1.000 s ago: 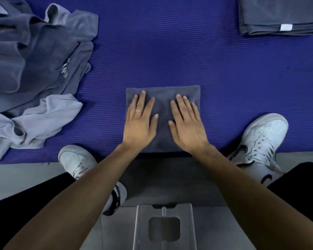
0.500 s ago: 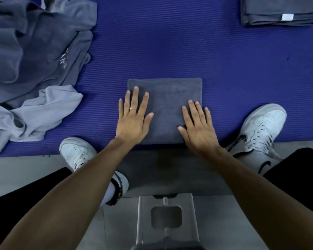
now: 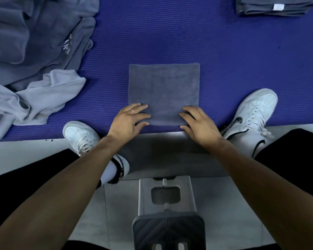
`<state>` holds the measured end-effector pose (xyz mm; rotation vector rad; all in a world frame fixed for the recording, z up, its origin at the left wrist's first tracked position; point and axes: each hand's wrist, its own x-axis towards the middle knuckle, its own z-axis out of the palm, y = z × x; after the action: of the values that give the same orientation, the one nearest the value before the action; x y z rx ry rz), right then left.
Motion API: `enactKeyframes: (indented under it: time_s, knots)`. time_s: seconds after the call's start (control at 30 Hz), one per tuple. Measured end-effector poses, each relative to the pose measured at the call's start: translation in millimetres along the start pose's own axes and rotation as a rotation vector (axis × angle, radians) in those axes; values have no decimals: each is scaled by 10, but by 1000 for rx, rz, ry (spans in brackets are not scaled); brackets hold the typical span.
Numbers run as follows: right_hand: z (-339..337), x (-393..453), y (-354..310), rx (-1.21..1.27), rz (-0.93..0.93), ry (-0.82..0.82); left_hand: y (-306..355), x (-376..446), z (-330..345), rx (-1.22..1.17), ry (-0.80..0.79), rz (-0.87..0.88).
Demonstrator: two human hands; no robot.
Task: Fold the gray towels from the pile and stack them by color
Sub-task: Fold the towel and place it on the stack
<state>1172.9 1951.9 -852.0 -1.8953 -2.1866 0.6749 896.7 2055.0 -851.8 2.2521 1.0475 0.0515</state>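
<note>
Gray and folded square, the towel (image 3: pixel 163 92) lies at the frame's center on the purple mat (image 3: pixel 170 37), its near edge close to the mat's lower border. Bare mat stretches above it and to both sides. The left hand (image 3: pixel 128 121) and right hand (image 3: pixel 200 122) curl their fingers over the towel's two near corners, gripping them. An unfolded pile (image 3: pixel 34 51) fills the upper left; a folded stack (image 3: pixel 276 6) sits upper right.
</note>
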Motion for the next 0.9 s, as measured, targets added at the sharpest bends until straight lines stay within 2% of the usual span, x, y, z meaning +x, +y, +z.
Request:
enactKeyframes:
  time_s: [0.1, 0.23, 0.33, 0.4, 0.47, 0.53, 0.6, 0.7, 0.73, 0.8, 0.9]
  knots:
    - [-54, 50, -11, -23, 5, -47, 55, 59, -81, -56, -23, -76]
    - [-158, 80, -8, -35, -16, -60, 250, 201, -349, -262, -64, -254]
    - [-450, 126, -102, 155, 153, -67, 405, 308, -671, -367, -140, -308]
    - [-733, 214, -150, 327, 278, -64, 514, 384, -873, -505, -84, -344]
    - [-1089, 240, -191, 515, 376, 67, 660, 444, -1081, -687, 38, -388]
    - [-1432, 228, -198, 687, 461, 255, 784, 475, -1289, -868, 86, -399]
    - [-1704, 169, -215, 803, 527, 386, 903, 480, -1432, -967, 20, -364]
    - [-1999, 39, -223, 957, 622, 565, 1183, 523, -1516, -923, -68, -321]
    - [-2105, -6, -228, 983, 641, 610, 1287, 554, -1519, -916, -52, -321]
    - [-2307, -98, -194, 989, 626, 628, 1486, 614, -1535, -988, 81, -354]
    - [-2498, -300, -171, 929, 518, 434, 1813, 698, -1608, -1251, 271, -404]
